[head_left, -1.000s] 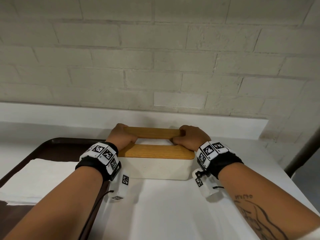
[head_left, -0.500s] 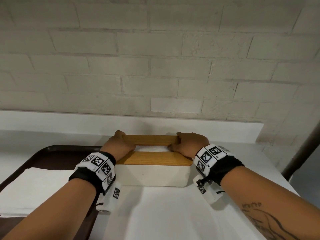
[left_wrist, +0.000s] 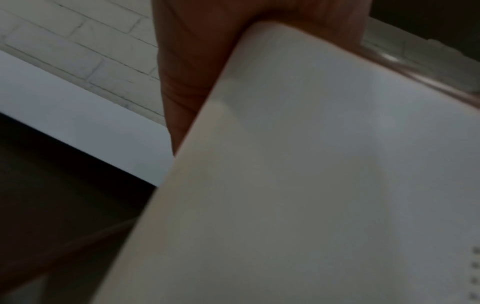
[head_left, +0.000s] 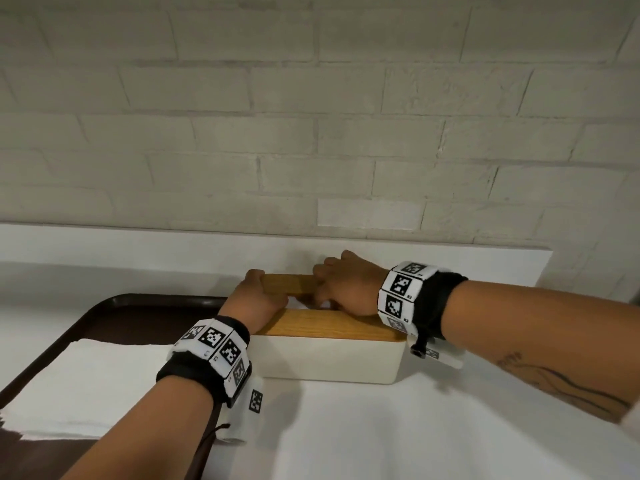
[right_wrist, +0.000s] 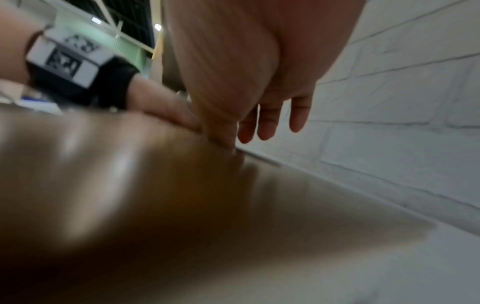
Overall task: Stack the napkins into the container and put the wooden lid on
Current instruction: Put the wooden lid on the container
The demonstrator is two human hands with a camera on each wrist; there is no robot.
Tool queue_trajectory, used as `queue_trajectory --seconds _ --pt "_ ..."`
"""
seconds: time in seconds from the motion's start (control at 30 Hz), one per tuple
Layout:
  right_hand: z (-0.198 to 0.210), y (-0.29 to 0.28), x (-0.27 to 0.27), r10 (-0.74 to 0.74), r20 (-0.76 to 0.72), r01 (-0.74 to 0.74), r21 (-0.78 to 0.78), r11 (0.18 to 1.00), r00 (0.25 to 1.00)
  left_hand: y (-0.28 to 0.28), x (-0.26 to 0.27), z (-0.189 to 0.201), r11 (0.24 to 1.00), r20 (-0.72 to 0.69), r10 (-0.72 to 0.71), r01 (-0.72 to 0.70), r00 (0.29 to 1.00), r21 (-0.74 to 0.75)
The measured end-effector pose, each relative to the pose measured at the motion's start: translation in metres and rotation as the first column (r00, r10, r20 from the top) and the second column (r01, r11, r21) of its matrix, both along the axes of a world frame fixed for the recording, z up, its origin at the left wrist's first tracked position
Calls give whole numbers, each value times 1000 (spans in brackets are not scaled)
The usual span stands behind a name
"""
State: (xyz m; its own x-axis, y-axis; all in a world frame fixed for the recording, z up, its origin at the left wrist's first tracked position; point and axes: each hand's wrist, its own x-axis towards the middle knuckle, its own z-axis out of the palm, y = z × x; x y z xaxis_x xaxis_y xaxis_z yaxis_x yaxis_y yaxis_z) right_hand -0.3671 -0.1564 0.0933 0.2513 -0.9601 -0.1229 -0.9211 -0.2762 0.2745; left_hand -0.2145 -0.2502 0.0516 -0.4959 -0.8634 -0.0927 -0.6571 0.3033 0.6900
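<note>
The white container [head_left: 329, 358] stands on the table with the wooden lid [head_left: 329, 325] lying on top of it. My left hand [head_left: 256, 299] grips the lid's left end, fingers curled over the back strip. The left wrist view shows that hand [left_wrist: 194, 61] against the container's end wall [left_wrist: 311, 164]. My right hand [head_left: 346, 289] rests over the middle of the lid. Its thumb touches the wood [right_wrist: 130, 185] while its fingers [right_wrist: 267, 123] hang fairly straight above the back strip. Both hands hide the slot. A stack of white napkins [head_left: 86, 382] lies on the tray.
The dark brown tray [head_left: 114, 306] sits at the left, touching the container's left side. A white ledge [head_left: 138, 251] and a brick wall [head_left: 311, 133] run close behind the container. White tabletop [head_left: 381, 427] spreads in front and to the right.
My right hand has slid left from the lid's right end to its middle and its fingers have loosened. The left hand keeps its grip on the left end.
</note>
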Motion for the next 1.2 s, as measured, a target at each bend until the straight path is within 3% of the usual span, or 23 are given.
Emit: queue_trajectory --seconds 0.5,0.7,1.0,1.2 --pt "-4 -6 -6 95 19 -95 15 995 995 -6 0 -7 1000 -23 4 -4 1000 15" --pt "-2 12 -5 -49 10 49 -8 999 999 -7 1 -6 998 -49 9 -7 999 61" --pt "4 28 -13 -179 356 209 -47 977 917 -11 -1 -11 996 -56 56 -51 997 79" --pt "-1 36 -17 -263 529 352 -72 933 807 -5 2 -7 996 -40 86 -86 995 0"
